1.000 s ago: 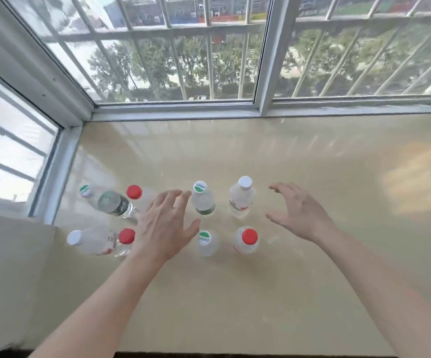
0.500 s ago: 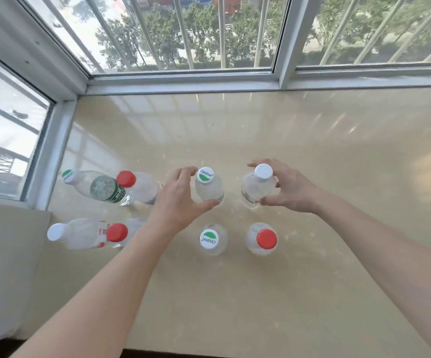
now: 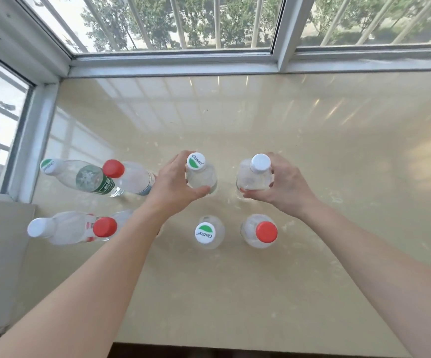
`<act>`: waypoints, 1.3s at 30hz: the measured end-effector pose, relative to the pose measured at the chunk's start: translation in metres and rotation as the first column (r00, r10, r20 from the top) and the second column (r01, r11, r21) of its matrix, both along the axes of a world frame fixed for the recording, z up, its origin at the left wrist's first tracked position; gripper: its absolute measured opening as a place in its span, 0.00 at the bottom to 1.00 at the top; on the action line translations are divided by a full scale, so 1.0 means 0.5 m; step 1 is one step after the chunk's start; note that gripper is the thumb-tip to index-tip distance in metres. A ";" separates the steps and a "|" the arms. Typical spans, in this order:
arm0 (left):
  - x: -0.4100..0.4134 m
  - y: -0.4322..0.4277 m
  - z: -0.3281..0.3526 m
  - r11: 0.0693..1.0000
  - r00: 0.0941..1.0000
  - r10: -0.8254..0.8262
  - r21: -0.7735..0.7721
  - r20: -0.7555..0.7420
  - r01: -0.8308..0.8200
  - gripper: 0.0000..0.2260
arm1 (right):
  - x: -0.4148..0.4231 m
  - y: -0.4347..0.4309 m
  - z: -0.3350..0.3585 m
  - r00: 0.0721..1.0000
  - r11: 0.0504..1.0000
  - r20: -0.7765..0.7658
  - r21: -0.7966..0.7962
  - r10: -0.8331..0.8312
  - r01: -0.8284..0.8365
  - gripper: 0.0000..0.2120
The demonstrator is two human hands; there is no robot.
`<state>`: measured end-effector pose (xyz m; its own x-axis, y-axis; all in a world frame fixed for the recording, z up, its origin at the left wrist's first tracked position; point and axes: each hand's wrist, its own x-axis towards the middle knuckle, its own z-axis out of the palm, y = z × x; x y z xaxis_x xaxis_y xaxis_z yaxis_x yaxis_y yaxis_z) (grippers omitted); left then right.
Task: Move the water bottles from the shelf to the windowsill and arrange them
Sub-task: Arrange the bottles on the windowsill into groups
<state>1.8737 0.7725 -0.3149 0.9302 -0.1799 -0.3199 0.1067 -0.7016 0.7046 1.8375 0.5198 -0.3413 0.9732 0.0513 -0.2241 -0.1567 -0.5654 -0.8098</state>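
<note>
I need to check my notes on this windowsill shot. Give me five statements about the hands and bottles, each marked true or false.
1. Eight bottles stand on the windowsill. True.
2. The left hand grips the green-capped bottle. True.
3. The right hand is empty. False: it grips the white-capped bottle.
4. Two bottles have red caps. False: three do.
5. The red-capped bottle nearest the right hand is being held. False: it stands free, beside a second green-capped bottle.
</note>
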 end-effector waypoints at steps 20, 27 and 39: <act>-0.005 -0.004 0.012 0.999 1.000 -0.025 -0.026 0.006 0.025 0.28 | 0.003 -0.015 -0.021 0.996 0.997 -0.081 -0.061 0.039 -0.044 0.32; -0.016 -0.011 0.020 0.999 0.998 0.032 -0.010 0.052 -0.031 0.22 | -0.003 -0.009 -0.020 0.997 0.999 -0.063 -0.036 0.036 -0.039 0.34; -0.032 -0.022 0.014 0.997 0.996 0.075 -0.030 0.054 -0.073 0.26 | -0.003 -0.011 -0.035 0.994 0.999 -0.104 -0.036 0.023 -0.027 0.33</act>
<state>1.8576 0.7618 -0.3077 0.9574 -0.1179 -0.2637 0.1182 -0.6732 0.7299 1.8360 0.5142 -0.3586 0.9433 0.0654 -0.3254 -0.2234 -0.5997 -0.7684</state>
